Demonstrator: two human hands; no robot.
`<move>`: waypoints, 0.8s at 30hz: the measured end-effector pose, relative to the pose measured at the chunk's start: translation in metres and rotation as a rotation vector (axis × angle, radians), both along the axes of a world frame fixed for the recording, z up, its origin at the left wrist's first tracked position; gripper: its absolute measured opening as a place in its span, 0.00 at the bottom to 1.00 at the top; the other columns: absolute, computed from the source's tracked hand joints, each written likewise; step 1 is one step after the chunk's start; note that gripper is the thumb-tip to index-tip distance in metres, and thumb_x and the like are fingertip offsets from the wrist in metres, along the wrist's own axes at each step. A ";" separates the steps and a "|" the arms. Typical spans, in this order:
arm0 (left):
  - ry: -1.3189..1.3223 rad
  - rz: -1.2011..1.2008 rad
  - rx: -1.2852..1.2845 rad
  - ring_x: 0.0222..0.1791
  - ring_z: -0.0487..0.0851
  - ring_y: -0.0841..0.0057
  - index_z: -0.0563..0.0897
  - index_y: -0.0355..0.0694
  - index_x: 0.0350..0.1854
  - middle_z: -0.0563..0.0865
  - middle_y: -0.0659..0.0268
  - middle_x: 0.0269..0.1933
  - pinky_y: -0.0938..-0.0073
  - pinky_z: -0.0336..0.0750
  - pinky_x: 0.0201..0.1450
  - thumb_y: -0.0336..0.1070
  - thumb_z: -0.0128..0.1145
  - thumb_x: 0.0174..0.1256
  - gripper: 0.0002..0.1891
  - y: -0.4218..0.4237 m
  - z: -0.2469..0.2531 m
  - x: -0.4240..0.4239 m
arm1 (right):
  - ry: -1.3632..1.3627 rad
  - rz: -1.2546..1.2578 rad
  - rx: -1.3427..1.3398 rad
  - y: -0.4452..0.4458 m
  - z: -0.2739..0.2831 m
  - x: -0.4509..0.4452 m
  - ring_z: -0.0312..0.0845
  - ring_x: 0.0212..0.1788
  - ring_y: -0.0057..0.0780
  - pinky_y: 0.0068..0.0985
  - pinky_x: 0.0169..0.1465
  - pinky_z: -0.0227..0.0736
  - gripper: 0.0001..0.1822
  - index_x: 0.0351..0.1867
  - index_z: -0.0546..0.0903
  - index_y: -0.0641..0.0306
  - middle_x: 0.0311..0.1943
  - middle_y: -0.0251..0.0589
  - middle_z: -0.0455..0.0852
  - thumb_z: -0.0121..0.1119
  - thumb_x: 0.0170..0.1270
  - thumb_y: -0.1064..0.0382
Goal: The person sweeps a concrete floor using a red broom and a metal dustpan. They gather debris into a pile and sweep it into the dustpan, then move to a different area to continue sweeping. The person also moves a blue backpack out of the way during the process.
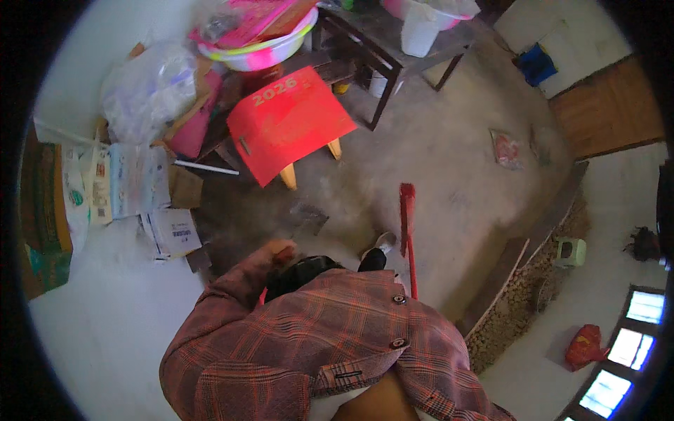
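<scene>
My left hand (281, 251) is bent in front of the plaid coat, its fingers curled and partly in shadow; whether it holds anything cannot be told. A black shape, perhaps trousers, lies beside it. My right hand is out of view. To the right of the coat's front, a long red tool (407, 221) with a thin handle stands out over the floor; its lower end is hidden behind the coat. One shoe (386, 242) shows near it. Ahead, a red sheet (295, 123) printed "2026" covers a seat with light wooden legs (288, 176).
Pink and white basins (253, 59) and a dark table (387, 55) are ahead. Bags (152, 89) and cartons (171, 231) line the left wall. A plank (497, 284) borders a heap of small brown lumps (508, 310) at right. A plastic packet (506, 150) lies on the floor.
</scene>
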State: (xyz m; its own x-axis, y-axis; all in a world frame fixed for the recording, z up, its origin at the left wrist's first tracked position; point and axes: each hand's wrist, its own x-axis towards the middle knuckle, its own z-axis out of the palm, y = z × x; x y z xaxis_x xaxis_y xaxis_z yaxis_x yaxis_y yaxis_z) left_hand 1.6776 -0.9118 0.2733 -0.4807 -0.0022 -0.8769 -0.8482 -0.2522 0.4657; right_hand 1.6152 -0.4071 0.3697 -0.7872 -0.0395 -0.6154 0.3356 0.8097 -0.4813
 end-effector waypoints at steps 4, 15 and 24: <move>0.051 0.116 0.382 0.16 0.74 0.74 0.76 0.42 0.25 0.77 0.65 0.21 0.72 0.65 0.15 0.41 0.54 0.53 0.09 0.022 -0.046 -0.054 | 0.013 0.060 -0.011 0.033 -0.019 -0.067 0.76 0.29 0.41 0.31 0.35 0.71 0.30 0.59 0.65 0.57 0.26 0.47 0.79 0.53 0.50 0.69; -0.070 0.154 0.422 0.17 0.73 0.73 0.72 0.42 0.23 0.75 0.64 0.20 0.74 0.67 0.16 0.42 0.49 0.56 0.10 0.107 0.007 -0.226 | 0.148 0.170 -0.096 0.062 -0.016 -0.300 0.76 0.34 0.52 0.39 0.39 0.71 0.30 0.58 0.66 0.54 0.32 0.56 0.79 0.53 0.48 0.66; 0.068 0.250 0.441 0.16 0.72 0.75 0.72 0.40 0.23 0.72 0.66 0.17 0.78 0.68 0.18 0.41 0.47 0.58 0.11 0.135 -0.020 -0.312 | 0.334 0.409 -0.016 0.038 0.012 -0.493 0.76 0.35 0.53 0.39 0.38 0.72 0.31 0.59 0.66 0.53 0.33 0.57 0.79 0.52 0.48 0.72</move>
State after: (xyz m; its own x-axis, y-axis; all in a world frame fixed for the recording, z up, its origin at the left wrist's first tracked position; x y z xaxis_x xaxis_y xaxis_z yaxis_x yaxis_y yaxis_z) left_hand 1.3656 -0.7768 0.2528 -0.5689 0.2385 -0.7870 -0.7084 -0.6282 0.3217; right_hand 1.1226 -0.3689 0.3812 -0.8588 -0.3914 -0.3306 -0.1796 0.8343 -0.5213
